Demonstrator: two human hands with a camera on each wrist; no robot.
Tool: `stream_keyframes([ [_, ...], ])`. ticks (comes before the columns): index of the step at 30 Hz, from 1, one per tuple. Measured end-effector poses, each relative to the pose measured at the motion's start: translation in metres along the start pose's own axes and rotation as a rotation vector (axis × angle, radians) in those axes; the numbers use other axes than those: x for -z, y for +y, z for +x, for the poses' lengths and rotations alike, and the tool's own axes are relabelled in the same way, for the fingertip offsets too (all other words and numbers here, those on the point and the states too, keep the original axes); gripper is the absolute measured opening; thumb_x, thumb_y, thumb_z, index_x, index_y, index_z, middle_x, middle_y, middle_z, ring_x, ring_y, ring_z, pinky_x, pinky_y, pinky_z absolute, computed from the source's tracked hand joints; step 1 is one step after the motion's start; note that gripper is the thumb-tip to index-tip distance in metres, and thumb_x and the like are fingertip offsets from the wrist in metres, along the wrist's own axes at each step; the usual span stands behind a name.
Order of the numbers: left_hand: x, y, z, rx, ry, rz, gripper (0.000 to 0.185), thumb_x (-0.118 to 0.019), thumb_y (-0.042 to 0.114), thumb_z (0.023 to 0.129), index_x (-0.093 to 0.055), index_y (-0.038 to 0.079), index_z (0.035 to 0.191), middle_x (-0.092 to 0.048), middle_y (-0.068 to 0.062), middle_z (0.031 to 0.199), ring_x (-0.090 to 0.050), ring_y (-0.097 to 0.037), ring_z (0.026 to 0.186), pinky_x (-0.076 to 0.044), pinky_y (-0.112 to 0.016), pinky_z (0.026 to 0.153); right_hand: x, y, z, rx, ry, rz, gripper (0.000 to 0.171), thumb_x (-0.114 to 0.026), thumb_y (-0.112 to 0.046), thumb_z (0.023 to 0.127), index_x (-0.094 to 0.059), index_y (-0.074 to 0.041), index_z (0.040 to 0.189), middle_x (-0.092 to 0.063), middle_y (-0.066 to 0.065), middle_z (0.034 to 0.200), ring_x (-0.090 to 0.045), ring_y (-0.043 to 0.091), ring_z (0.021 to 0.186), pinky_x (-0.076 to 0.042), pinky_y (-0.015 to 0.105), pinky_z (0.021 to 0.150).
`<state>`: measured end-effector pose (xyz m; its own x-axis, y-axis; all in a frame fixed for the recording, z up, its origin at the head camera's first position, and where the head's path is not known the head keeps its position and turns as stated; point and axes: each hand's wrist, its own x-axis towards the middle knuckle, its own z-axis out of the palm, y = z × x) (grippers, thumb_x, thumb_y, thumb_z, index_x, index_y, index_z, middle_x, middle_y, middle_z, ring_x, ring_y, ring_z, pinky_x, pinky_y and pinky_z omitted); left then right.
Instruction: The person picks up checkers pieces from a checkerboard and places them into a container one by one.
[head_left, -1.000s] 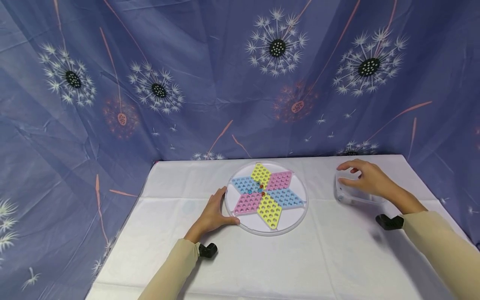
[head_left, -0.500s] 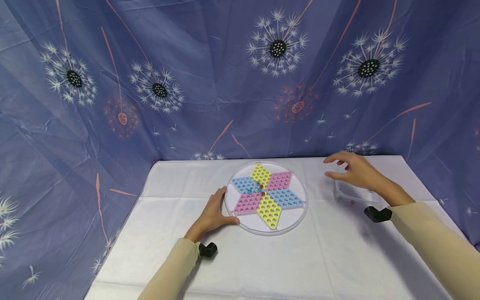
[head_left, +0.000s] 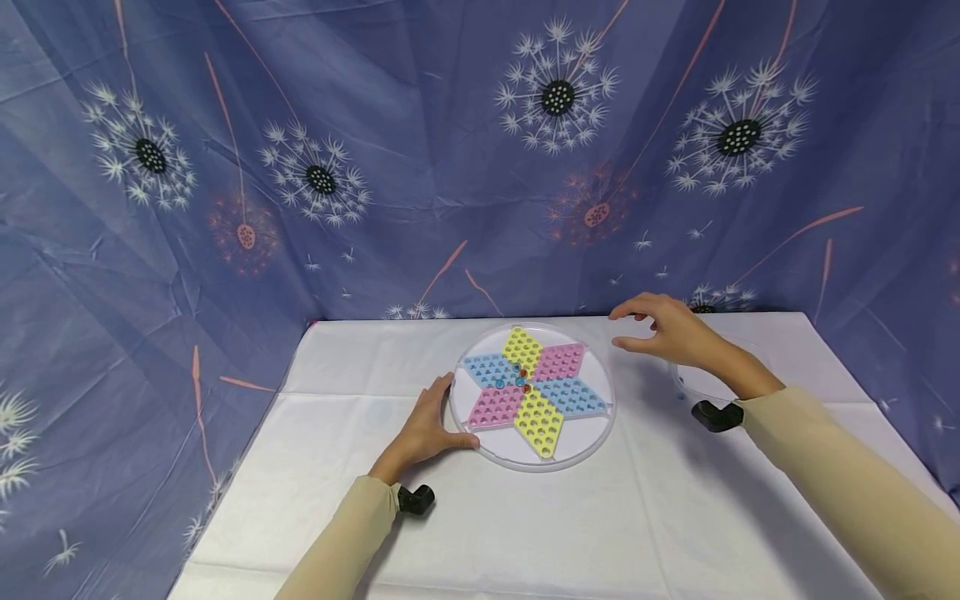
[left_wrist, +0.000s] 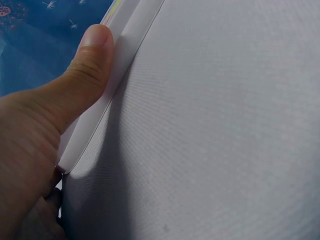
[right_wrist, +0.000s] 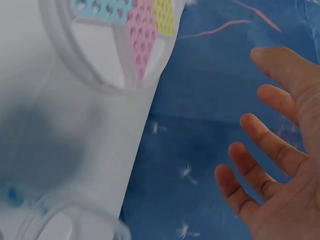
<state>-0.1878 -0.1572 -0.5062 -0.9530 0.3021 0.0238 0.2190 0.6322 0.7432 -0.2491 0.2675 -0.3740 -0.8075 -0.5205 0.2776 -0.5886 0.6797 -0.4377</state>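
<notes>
A round white Chinese checkers board (head_left: 573,446) with a yellow, pink and blue star lies mid-table. Several blue and red-orange marbles (head_left: 520,381) sit near its centre. My left hand (head_left: 422,427) holds the board's left rim, the fingers along the side and the thumb (left_wrist: 95,55) against the front edge. Between board and clear plastic box (head_left: 701,387), my right hand (head_left: 672,335) is raised over the table. Its fingers (right_wrist: 257,125) are loosely bent and apart from the thumb, with nothing seen between them. The forearm partly covers the box.
A white cloth (head_left: 525,533) covers the table. Behind it and at both sides hangs a blue curtain (head_left: 420,167) with dandelion prints. One blurred blue spot (right_wrist: 15,195) shows near the box in the right wrist view.
My right hand has moved left from above the clear box toward the board, its fingers still apart. The left hand and the board have stayed in place.
</notes>
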Motion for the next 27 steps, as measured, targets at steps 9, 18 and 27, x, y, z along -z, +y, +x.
stream_keyframes([
  [9, 0.001, 0.0, 0.0, 0.0, -0.008, -0.002, 0.13, -0.098, 0.04, 0.065, -0.022, 0.003, 0.163, -0.026, -0.017, 0.167, -0.016, -0.035, 0.156, -0.011, -0.05, 0.128, -0.017, -0.014, 0.024, -0.025, -0.069, 0.06, 0.037, -0.08, -0.027, 0.092, -0.07, -0.015, 0.126, -0.065, 0.01, 0.127, -0.055, 0.027, 0.108, -0.055, 0.05, 0.082],
  [18, 0.001, 0.0, 0.0, 0.005, 0.0, 0.004, 0.129, -0.098, 0.039, 0.065, -0.022, 0.003, 0.163, -0.025, -0.018, 0.167, -0.016, -0.038, 0.155, -0.014, -0.053, 0.127, -0.044, -0.031, 0.043, 0.0, -0.104, 0.117, 0.036, -0.082, -0.022, 0.09, -0.072, -0.015, 0.124, -0.066, 0.006, 0.122, -0.056, 0.026, 0.105, -0.051, 0.045, 0.083],
  [27, 0.001, 0.002, 0.001, -0.002, 0.004, -0.003, 0.127, -0.098, 0.038, 0.066, -0.023, 0.001, 0.162, -0.026, -0.02, 0.166, -0.018, -0.038, 0.155, -0.01, -0.052, 0.128, -0.085, -0.036, 0.055, 0.023, -0.143, 0.157, 0.034, -0.082, -0.022, 0.089, -0.073, -0.01, 0.12, -0.069, 0.008, 0.121, -0.059, 0.035, 0.115, -0.045, 0.057, 0.101],
])
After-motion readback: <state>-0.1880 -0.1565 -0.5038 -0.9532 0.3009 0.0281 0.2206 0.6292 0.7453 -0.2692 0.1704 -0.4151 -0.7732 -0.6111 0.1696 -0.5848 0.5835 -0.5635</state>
